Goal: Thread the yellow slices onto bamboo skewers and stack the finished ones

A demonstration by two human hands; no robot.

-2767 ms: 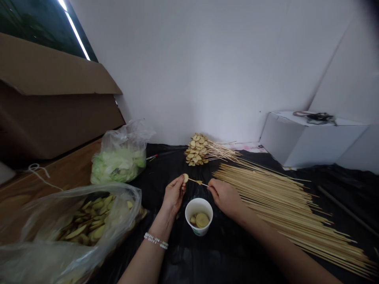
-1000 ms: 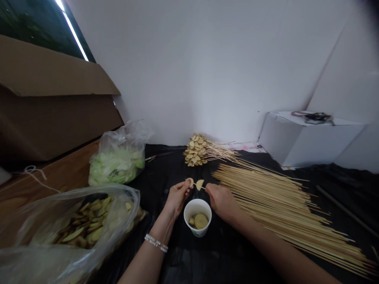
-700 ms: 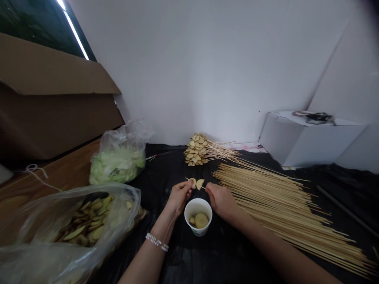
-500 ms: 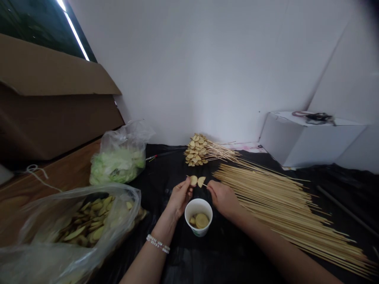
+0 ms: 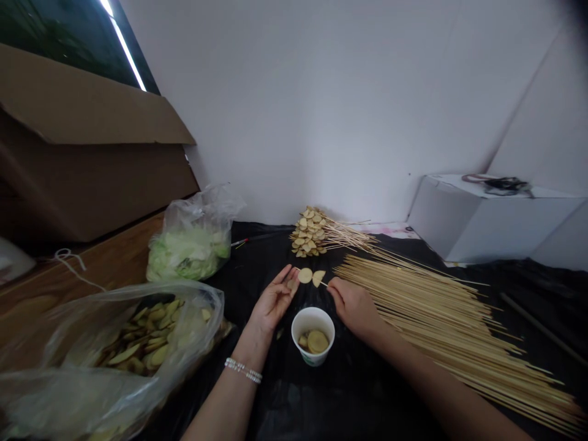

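- left hand (image 5: 274,300) has opened since a moment ago, its fingers spread and now just beside the slices, with no hold on anything that i can see
- right hand (image 5: 353,308) is pinched shut on the near end of a thin bamboo skewer (image 5: 323,282)
- two potato slices (image 5: 311,277) sit threaded on that skewer, one round and one half-round, in the air between the hands
- white paper cup (image 5: 313,356) stands just below the hands, holding more slices (image 5: 317,342)
- bundle of finished skewers (image 5: 309,233) lies far ahead, loose bamboo skewers (image 5: 441,331) to the right, all on a black plastic sheet (image 5: 261,404)
- clear plastic bag of slices (image 5: 147,343) lies near left, a bag of pale green leaves (image 5: 190,257) beyond it
- beaded bracelet (image 5: 243,370) circles the left wrist
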